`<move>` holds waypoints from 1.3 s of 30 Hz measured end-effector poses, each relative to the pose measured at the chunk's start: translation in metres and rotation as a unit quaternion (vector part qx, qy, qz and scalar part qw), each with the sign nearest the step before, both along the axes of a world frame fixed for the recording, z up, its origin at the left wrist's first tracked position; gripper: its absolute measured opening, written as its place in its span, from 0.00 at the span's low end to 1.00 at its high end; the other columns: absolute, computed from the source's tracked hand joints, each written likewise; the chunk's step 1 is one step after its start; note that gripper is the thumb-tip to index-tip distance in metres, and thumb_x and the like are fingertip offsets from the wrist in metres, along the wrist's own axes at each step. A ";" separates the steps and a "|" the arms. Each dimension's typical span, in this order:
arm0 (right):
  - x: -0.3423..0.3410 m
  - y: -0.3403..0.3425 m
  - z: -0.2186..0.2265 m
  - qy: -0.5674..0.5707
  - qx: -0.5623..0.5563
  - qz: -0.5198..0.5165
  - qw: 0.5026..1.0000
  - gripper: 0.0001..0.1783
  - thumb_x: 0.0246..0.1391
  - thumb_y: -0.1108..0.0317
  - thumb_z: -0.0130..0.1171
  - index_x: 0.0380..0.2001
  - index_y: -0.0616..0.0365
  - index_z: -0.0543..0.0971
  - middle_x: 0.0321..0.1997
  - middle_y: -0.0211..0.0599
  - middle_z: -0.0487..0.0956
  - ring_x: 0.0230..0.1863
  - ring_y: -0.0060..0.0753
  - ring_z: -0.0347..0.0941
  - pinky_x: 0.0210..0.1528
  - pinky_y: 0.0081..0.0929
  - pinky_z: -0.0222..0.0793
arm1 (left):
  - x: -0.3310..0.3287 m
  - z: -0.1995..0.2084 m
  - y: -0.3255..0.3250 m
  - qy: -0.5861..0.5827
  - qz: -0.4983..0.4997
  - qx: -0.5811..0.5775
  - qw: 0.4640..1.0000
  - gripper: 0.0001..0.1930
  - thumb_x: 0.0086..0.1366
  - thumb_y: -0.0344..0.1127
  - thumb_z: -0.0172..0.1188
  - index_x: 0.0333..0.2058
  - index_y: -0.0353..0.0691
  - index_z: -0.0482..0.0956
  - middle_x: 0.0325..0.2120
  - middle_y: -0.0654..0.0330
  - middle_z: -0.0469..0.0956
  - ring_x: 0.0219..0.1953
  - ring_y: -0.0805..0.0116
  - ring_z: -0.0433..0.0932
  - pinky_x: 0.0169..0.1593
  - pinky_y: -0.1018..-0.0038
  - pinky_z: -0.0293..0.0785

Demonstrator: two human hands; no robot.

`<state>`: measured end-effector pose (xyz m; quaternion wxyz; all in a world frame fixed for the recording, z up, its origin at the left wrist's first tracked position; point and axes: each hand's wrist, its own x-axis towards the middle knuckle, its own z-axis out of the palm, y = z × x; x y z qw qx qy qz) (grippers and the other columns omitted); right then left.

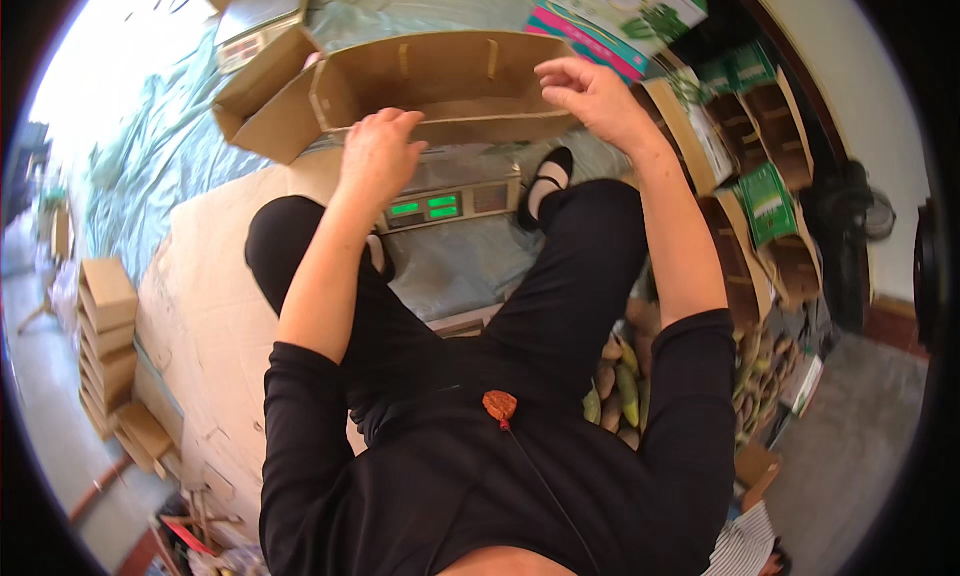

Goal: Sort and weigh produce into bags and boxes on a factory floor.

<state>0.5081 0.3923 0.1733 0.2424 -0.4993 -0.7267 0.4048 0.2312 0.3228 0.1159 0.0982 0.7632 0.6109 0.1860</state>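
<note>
A long, open-topped brown cardboard box (450, 71) rests on a digital scale (470, 204) with green-lit displays, between my feet. The part of the box I can see into holds nothing. My left hand (382, 154) is at its near wall toward the left end, fingers loosely bent and thumb apart. Whether it touches the rim I cannot tell. Over the box's right end hangs my right hand (592, 98), fingers stretched toward the left and thumb apart, holding nothing. Another open cardboard box (268, 101) stands against the left end of the first.
Open cardboard boxes with green packets (768, 204) stand at the right. Brownish-green produce (628, 381) lies beside my right leg. A printed carton (615, 16) is at the far right. Stacked folded boxes (108, 326) stand left, past a flat cardboard sheet (220, 306).
</note>
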 end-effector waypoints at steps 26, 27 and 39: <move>0.110 -0.325 -0.350 -0.147 -0.317 -0.133 0.927 0.14 0.42 0.55 0.59 0.29 0.52 0.81 0.35 0.44 0.80 0.40 0.47 0.75 0.43 0.36 0.70 | 0.003 -0.026 0.009 0.184 -0.045 -0.071 0.979 0.14 0.50 0.27 0.60 0.38 0.39 0.79 0.35 0.52 0.76 0.42 0.52 0.74 0.46 0.61 0.69; 0.114 -0.326 -0.344 -0.192 -0.340 -0.114 0.914 0.13 0.43 0.56 0.58 0.30 0.51 0.81 0.36 0.43 0.80 0.41 0.47 0.75 0.44 0.35 0.70 | 0.003 -0.028 0.008 0.187 -0.047 -0.074 0.978 0.14 0.50 0.27 0.60 0.38 0.39 0.79 0.35 0.52 0.76 0.42 0.52 0.74 0.46 0.61 0.69; 0.214 -0.337 -0.320 -0.095 -0.355 -0.419 0.830 0.16 0.42 0.66 0.61 0.37 0.57 0.79 0.40 0.45 0.80 0.43 0.46 0.75 0.47 0.34 0.69 | 0.007 -0.047 0.015 0.139 -0.053 -0.110 0.983 0.19 0.54 0.30 0.58 0.47 0.44 0.75 0.42 0.54 0.76 0.46 0.54 0.74 0.49 0.63 0.69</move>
